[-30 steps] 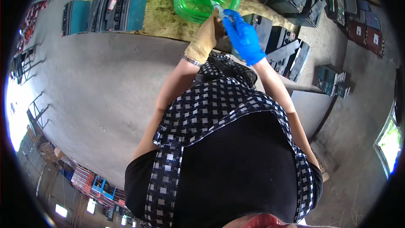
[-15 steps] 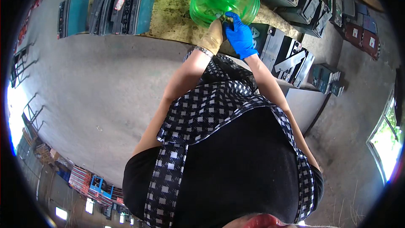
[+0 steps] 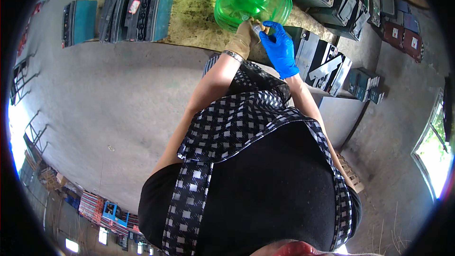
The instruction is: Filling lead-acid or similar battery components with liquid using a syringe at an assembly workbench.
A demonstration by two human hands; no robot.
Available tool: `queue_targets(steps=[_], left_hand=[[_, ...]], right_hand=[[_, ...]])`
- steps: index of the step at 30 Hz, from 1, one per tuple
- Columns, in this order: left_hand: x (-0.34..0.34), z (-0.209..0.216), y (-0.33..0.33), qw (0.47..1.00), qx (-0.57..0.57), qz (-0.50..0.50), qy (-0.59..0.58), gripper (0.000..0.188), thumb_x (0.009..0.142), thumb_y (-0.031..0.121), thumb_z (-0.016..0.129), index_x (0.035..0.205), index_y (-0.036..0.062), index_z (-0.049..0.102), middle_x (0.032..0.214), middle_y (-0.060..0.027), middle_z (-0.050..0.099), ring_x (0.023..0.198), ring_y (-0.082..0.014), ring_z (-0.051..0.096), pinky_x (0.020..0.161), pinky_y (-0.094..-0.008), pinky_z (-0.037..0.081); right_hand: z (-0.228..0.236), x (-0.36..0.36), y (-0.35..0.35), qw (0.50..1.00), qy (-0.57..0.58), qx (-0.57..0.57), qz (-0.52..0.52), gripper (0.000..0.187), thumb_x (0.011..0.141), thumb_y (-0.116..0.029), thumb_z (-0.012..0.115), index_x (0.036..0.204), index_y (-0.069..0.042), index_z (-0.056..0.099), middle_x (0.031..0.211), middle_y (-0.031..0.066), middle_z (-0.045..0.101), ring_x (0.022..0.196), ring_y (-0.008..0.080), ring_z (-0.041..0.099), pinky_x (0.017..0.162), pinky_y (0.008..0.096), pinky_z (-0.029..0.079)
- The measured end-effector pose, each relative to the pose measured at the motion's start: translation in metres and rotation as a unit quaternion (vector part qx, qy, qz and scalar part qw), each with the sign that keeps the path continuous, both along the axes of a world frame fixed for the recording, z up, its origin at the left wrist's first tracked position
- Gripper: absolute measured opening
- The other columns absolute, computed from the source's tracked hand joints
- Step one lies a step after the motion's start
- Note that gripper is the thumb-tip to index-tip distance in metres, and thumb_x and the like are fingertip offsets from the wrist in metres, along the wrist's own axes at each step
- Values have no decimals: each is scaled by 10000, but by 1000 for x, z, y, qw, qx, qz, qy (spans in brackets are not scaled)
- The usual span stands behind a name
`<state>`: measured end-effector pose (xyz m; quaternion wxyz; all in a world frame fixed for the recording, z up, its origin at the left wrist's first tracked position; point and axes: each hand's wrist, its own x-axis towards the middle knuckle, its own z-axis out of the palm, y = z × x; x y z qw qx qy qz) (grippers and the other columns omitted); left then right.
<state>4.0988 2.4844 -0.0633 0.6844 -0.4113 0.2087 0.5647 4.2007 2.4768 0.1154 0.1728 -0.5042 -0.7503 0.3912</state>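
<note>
The small clear piece (image 3: 257, 29) sits by the near edge of the green basin (image 3: 220, 12), grasped in the tan-gloved left hand (image 3: 245, 39); whether the curled, blue-gloved right hand (image 3: 280, 51) grips it, I can't tell.

Your left hand (image 3: 244, 39) wears tan, your right hand (image 3: 281, 53) blue. Past them the tub (image 3: 222, 7) is green; below them your black apron (image 3: 237, 118) has white squares.

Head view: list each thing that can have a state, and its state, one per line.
Left hand: tan-gloved, closed on a small pale piece.
Right hand: blue-gloved, fingers bent; grip unclear.
Green container: see-through; contents unclear.
Bench top: stained.
Teal-sided boxes: standing on the bench top's left part.
Checked apron: worn, creased.
</note>
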Motion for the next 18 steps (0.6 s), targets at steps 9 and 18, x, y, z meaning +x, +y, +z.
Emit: queue_targets(steps=[9, 18], left_hand=[[-3, 55, -11, 996, 81, 12, 29, 300, 1010, 274, 366, 866, 52, 508, 778, -62, 566, 743, -205, 522, 891, -345, 401], [2, 58, -6, 998, 35, 61, 3, 228, 986, 215, 441, 782, 113, 428, 647, -19, 428, 581, -198, 477, 901, -450, 460]], right_hand=[[23, 16, -6, 999, 30, -14, -6, 238, 865, -79, 715, 1089, -81, 635, 817, -21, 623, 659, 27, 488, 584, 222, 443], [35, 28, -12, 999, 46, -22, -20, 223, 871, -87, 719, 1078, -86, 636, 792, -39, 600, 637, 20, 487, 560, 204, 418]])
